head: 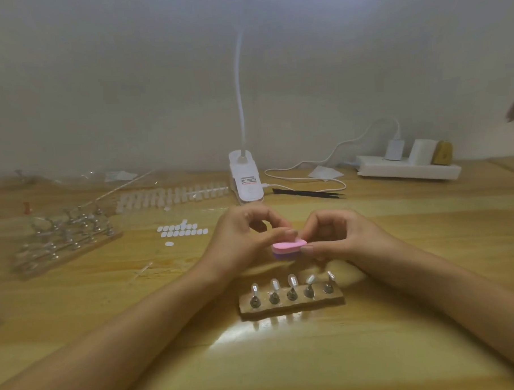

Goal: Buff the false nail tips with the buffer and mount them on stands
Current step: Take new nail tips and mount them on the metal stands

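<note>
Nearest the person, a wooden stand block point(291, 306) lies on the bench point(286, 364) with its long axis running left to right. It carries five metal stands. Pale tips seem to sit on most of them, though the blur leaves the count unsure.

Just beyond the block and almost straight above its middle, the buffer point(289, 248) is held clear of the bench, pink face up and purple beneath. Its long axis also runs left to right, parallel to the block.

The left grip point(243, 239) comes in from the buffer's left end, with the thumb laid over the pink face and the fingers curled. The right grip point(337, 238) pinches at the buffer's right end between thumb and forefinger. A pale fleck there may be the nail tip being buffed, but it is too small to be sure.

My judgement is that mounting means a short pull toward the person and down. The right grip is the nearer one to the block's right-hand stands.

Farther left lie white oval pads point(180, 230) and a rack of spare stands point(66, 238). Behind them is a strip of false nail tips point(173, 195), well apart from both grips. The lamp clamp point(246, 177), black tweezers point(308, 192) and a power strip point(407, 169) sit along the back.
</note>
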`<state>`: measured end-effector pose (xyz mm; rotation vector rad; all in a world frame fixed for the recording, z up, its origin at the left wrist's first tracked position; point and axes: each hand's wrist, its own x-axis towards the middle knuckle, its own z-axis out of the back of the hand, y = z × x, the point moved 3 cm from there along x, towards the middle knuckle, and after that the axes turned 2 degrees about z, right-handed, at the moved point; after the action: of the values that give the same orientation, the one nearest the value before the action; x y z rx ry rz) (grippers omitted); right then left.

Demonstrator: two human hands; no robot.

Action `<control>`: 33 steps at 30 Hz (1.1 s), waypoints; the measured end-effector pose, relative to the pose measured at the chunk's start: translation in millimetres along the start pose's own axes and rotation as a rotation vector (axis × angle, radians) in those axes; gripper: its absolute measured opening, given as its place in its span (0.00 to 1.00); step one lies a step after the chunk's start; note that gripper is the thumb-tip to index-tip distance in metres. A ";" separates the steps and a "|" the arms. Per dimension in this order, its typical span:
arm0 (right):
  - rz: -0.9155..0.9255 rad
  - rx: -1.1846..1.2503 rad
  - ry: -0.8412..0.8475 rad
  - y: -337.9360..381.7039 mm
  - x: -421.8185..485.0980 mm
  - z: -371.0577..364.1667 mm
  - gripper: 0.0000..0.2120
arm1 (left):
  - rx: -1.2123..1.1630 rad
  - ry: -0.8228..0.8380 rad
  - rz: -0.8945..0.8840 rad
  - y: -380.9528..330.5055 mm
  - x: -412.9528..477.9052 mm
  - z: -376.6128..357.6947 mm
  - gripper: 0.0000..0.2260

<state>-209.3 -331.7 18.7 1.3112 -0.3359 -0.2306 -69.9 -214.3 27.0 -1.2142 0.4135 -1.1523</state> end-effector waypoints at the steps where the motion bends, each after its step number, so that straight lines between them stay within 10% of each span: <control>1: -0.028 0.058 0.006 -0.4 -1.2 -1.0 0.07 | -0.036 -0.012 0.007 0.0 -0.7 -0.5 0.04; 25: -0.127 0.271 -0.146 3.0 0.0 7.1 0.10 | 0.235 -0.013 -0.370 -16.6 -0.7 17.4 0.04; 33: -0.083 0.129 -0.201 2.5 -5.6 18.8 0.08 | 0.139 0.083 -0.198 -18.0 0.7 17.6 0.04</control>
<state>-221.5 -346.1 24.7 1.4341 -0.4735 -0.4182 -64.3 -204.3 49.5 -1.1058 0.2747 -1.3820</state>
